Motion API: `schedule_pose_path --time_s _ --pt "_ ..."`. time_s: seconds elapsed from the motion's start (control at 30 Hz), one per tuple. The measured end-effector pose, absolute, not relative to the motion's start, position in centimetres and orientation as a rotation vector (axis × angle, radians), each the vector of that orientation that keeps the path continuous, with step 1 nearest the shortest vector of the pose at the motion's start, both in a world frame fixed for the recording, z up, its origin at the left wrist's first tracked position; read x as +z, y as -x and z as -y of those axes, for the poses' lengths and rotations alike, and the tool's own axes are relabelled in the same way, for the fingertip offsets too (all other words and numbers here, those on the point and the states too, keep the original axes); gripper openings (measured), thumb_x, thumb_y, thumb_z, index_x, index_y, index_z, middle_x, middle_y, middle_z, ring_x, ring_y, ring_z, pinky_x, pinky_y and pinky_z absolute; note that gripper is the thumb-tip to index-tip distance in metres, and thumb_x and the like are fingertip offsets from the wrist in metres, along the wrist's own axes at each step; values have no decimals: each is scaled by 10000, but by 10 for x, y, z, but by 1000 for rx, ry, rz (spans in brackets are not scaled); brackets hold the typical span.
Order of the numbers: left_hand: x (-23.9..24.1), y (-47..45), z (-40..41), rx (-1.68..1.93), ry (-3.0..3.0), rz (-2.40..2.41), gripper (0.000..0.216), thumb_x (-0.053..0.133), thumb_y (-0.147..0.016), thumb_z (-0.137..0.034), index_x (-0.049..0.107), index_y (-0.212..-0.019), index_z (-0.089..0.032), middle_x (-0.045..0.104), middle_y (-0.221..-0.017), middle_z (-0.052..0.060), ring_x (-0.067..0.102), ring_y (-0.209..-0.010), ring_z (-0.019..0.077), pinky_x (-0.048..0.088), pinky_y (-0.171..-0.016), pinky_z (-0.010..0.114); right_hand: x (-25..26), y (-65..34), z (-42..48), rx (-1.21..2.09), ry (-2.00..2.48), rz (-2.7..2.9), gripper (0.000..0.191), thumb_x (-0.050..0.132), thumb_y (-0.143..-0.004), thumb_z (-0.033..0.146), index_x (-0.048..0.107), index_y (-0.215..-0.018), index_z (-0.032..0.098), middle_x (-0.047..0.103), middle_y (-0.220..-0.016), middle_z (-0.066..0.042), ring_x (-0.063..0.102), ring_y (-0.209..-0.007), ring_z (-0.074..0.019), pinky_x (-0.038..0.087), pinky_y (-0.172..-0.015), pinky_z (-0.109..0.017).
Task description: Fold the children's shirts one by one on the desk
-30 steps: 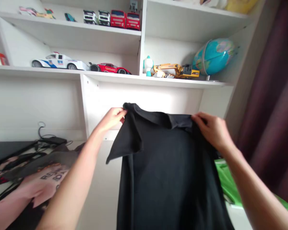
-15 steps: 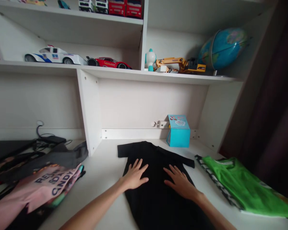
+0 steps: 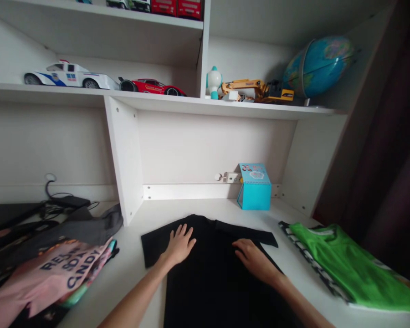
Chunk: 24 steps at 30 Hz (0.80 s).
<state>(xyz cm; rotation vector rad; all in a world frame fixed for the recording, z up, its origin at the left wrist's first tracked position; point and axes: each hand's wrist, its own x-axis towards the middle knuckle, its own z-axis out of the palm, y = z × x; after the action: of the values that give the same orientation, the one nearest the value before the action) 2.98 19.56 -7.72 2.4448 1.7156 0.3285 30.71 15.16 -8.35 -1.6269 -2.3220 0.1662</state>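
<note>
A black short-sleeved T-shirt lies spread on the white desk, its collar toward the back and its lower part running out of view at the bottom. My left hand rests on the shirt near the left sleeve, fingers stretched and slightly apart. On the right side of the chest lies my right hand, palm down, its fingers extended and somewhat bent. Neither hand grips the cloth.
To the right lie a green shirt and a black-and-white checked cloth. A pink printed shirt and dark clothes pile up at left. Behind stands a blue desk calendar; a white upright panel divides the desk. Toys and a globe fill shelves above.
My left hand has moved left and slightly up, and the shirt's left sleeve now spreads farther left. The collar sits lower. My right hand stays nearly in place, its fingers more bent.
</note>
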Motion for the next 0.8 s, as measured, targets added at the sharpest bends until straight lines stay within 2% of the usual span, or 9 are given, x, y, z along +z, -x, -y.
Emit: schedule_pose_path --time_s 0.13,0.23,0.33,0.4,0.43,0.5,0.57,0.63,0.8 --pt "-102 -25 -206 299 -2447 -1720 584 193 -877 -567 274 -1385 -292 189 -1475 63 66 -1345 342 120 -1022 607 -99 -288 -168 79 1727 2272 402 345 -896 321 501 -1239 179 496 -1240 -116 433 -1161 -247 353 -972 -393" --pt "-98 -21 -203 276 -2405 -1725 607 186 -847 -626 252 -1383 -348 160 -1484 29 11 -1325 412 84 -995 652 -89 -296 -197 81 1858 2241 428 445 -859 397 489 -1255 241 464 -1298 -94 371 -1226 -288 325 -975 -474" --pt "-90 -21 -200 240 -2371 -1723 617 184 -836 -643 237 -1383 -362 132 -1490 23 -4 -1319 428 49 -984 669 -70 -302 -233 13 2078 2076 530 478 -849 324 370 -1348 179 256 -1428 -171 136 -1314 -393 190 -968 -625" --pt "-88 -22 -199 230 -2355 -1725 626 184 -830 -654 234 -1383 -365 123 -1491 31 -6 -1321 422 35 -984 668 -63 -297 -247 -58 2169 1962 560 418 -874 257 269 -1385 86 94 -1455 -238 -2 -1317 -418 98 -960 -661" --pt "-88 -22 -200 230 -2349 -1727 637 186 -824 -663 233 -1384 -363 122 -1491 36 -3 -1323 418 33 -985 667 -63 -291 -249 -76 2175 1948 560 389 -885 250 240 -1392 65 58 -1456 -248 -20 -1320 -406 80 -971 -649" --pt "-89 -21 -202 230 -2337 -1726 678 196 -802 -691 224 -1389 -352 115 -1491 47 0 -1326 410 32 -986 667 -71 -276 -241 -55 2120 2017 556 372 -900 326 240 -1401 124 86 -1469 -197 34 -1334 -361 117 -1001 -598" --pt "-89 -16 -208 216 -2331 -1717 743 217 -773 -722 201 -1400 -324 98 -1492 55 -10 -1332 394 33 -985 669 -86 -262 -225 8 2036 2132 548 366 -890 457 276 -1389 251 173 -1473 -104 118 -1336 -317 184 -1010 -552" --pt "-88 -7 -214 193 -2318 -1717 790 220 -760 -735 180 -1410 -287 76 -1492 64 -13 -1342 365 33 -986 670 -102 -255 -210 70 1992 2196 541 320 -880 541 281 -1376 329 224 -1463 -48 149 -1334 -298 214 -1003 -549" --pt "-88 27 -233 212 -2210 -1900 642 154 -849 -613 235 -1394 -284 114 -1487 55 70 -1353 311 45 -970 687 -113 -265 -212 165 2013 2203 537 258 -893 553 235 -1387 344 208 -1469 -19 108 -1346 -265 174 -1023 -547"
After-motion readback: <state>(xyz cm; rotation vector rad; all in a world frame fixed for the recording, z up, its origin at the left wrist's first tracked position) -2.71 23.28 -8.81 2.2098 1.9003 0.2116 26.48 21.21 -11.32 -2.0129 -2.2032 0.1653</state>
